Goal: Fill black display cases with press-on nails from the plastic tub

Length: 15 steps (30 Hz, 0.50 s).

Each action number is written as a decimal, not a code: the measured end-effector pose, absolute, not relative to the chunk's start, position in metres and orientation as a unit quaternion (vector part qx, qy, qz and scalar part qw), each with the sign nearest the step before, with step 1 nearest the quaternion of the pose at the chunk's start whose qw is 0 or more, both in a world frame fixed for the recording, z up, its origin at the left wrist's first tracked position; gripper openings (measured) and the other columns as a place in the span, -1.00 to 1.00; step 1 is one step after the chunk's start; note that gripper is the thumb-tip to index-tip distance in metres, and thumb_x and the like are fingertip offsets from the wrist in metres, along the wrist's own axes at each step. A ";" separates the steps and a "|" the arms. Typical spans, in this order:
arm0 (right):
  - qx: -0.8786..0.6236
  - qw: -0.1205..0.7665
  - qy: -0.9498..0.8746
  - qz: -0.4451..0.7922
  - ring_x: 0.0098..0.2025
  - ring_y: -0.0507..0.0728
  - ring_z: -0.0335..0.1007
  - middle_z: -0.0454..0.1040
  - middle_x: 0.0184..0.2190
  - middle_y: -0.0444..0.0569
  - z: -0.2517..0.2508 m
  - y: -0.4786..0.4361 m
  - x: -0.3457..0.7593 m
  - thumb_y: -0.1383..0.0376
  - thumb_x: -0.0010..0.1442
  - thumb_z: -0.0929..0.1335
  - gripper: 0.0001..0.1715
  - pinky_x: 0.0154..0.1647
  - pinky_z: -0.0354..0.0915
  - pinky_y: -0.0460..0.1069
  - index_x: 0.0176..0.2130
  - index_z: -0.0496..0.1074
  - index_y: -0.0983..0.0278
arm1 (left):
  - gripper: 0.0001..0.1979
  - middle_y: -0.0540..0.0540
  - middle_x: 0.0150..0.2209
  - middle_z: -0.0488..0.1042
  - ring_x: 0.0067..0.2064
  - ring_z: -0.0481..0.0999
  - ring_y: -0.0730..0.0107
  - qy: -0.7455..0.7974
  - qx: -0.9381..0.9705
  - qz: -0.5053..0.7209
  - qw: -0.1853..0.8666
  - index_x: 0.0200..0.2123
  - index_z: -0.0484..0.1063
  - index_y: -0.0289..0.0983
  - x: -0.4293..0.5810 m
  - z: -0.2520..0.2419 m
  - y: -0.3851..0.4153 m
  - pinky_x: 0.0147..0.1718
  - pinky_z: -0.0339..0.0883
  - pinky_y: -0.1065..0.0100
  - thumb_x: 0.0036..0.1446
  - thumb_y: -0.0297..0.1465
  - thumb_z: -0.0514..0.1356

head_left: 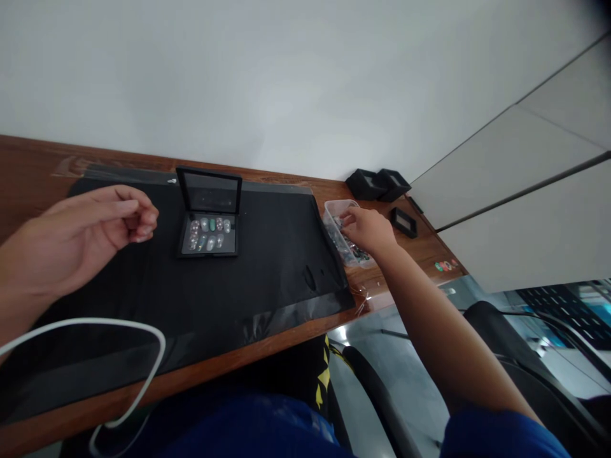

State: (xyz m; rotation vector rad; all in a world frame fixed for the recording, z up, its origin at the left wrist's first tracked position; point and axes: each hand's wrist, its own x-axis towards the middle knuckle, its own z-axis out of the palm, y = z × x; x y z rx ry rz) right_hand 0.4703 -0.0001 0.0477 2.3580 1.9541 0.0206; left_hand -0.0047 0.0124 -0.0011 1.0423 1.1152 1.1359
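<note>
The landmark is the black hinged case (210, 255), which lies on a black mat (277, 254) covering part of the wooden table (28, 159). The lid (210, 192) of the case is raised and leans back toward the white wall (267, 83). The press-on nails (212, 224) are seated inside the case in two rows: five in the rear row and four in the front row. Finishes include green, silvery and patterned.

Left hand (90, 232): positioned left of the case, apart from it and above the mat. The fingers curl loosely and the thumb lies along the index finger. Whether a small part is gripped cannot be told.

Right hand (371, 230): positioned well to the right of the case, with fingertips inside a clear plastic bin (340, 207). The bin contains a mixed pile of small pieces. The fingers are bent downward; whether they grasp a piece cannot be told.

Farther right of the case, beyond the bin, stand black boxes (366, 184) and a small black frame (403, 222). A white cable (119, 323) loops in front and to the left of the case.
</note>
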 end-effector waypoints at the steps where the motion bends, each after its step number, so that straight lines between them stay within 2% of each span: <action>1: 0.768 0.035 0.639 0.004 0.18 0.37 0.74 0.83 0.02 -0.05 0.048 -0.001 0.470 0.39 0.30 0.49 -0.56 0.10 0.52 0.14 0.14 0.69 0.11 | -0.93 -0.03 -0.37 0.57 -0.28 0.46 0.32 0.480 0.446 0.483 0.580 -0.33 0.66 -0.21 -0.004 0.000 0.012 -0.30 0.38 0.35 0.21 -0.37 0.43; 4: 0.761 0.005 0.649 -0.008 0.13 0.34 0.74 0.82 0.06 -0.05 0.048 -0.002 0.469 0.38 0.28 0.53 -0.51 0.07 0.52 0.13 0.17 0.66 0.13 | -0.93 -0.04 -0.34 0.59 -0.25 0.48 0.31 0.480 0.447 0.481 0.582 -0.30 0.66 -0.22 -0.004 0.000 0.012 -0.29 0.39 0.34 0.19 -0.36 0.45; 8: 0.736 -0.030 0.675 -0.039 -0.08 0.24 0.75 0.82 0.09 -0.05 0.048 -0.001 0.470 0.40 0.24 0.54 -0.42 -0.03 0.51 0.07 0.22 0.64 0.14 | -0.91 -0.06 -0.31 0.61 -0.24 0.49 0.28 0.475 0.454 0.481 0.580 -0.27 0.66 -0.22 -0.005 -0.002 0.012 -0.29 0.41 0.32 0.17 -0.34 0.45; 11: 0.721 -0.015 0.691 -0.046 -0.15 0.22 0.74 0.84 0.03 -0.08 0.048 -0.001 0.469 0.43 0.23 0.51 -0.46 -0.04 0.49 0.05 0.17 0.69 0.12 | -0.91 -0.07 -0.32 0.61 -0.24 0.52 0.26 0.477 0.457 0.478 0.579 -0.27 0.67 -0.21 -0.007 -0.004 0.012 -0.27 0.44 0.31 0.18 -0.33 0.45; 15: 0.721 -0.008 0.693 -0.027 -0.12 0.26 0.76 0.85 0.00 -0.08 0.045 -0.001 0.467 0.36 0.31 0.49 -0.56 0.00 0.50 0.08 0.14 0.72 0.11 | -0.90 -0.07 -0.31 0.63 -0.24 0.54 0.25 0.477 0.461 0.477 0.576 -0.26 0.69 -0.20 -0.007 -0.006 0.012 -0.27 0.47 0.32 0.18 -0.32 0.46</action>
